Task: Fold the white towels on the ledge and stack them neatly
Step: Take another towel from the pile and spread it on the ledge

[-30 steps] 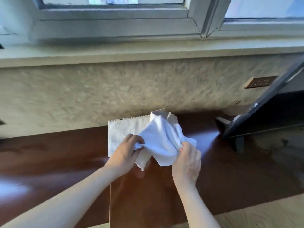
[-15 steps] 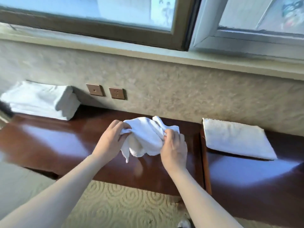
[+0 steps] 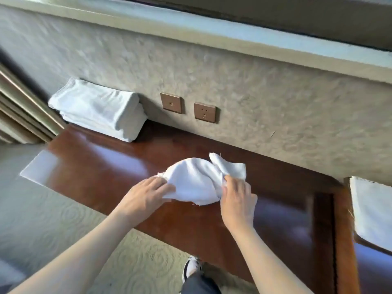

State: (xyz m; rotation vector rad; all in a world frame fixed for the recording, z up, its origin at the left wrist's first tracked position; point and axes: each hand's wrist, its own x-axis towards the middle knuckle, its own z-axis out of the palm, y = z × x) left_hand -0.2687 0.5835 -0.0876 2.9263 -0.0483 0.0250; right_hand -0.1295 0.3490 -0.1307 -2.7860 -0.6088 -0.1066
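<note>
1. Towel point(image 3: 195, 183), white and bunched, sits low over the glossy brown ledge point(image 3: 101, 166), about mid-length and near its front edge. Whether its underside touches the wood I cannot tell.
2. Left hand point(image 3: 146, 196) holds the towel's left edge: its fingers point(image 3: 163, 186) are curled, pinching the cloth. Right hand point(image 3: 237, 200) grips the right side, fingers folded into the fabric, with a loose corner sticking up behind it.
3. Reason for the two-sided hold, as I judge it: gripping opposite edges lets the person pull the bundle open and flat before any crease is made. The cloth is still a rounded lump, so folding proper has not begun.
4. Folded stack point(image 3: 99, 115) of white towels lies at the far left of the ledge, pushed against the textured wall. Likely the destination pile; parked at the end, it leaves the middle of the ledge as working room.
5. Another flat towel point(image 3: 371, 211) lies on the right section, partly cut off by the frame; folded or waiting, I cannot say.
6. Two wall sockets point(image 3: 188, 107) sit above the ledge, between the stack and the hands.
7. Risk: frayed threads along the hem and the slick wood suggest the cloth may slide while being smoothed.
</note>
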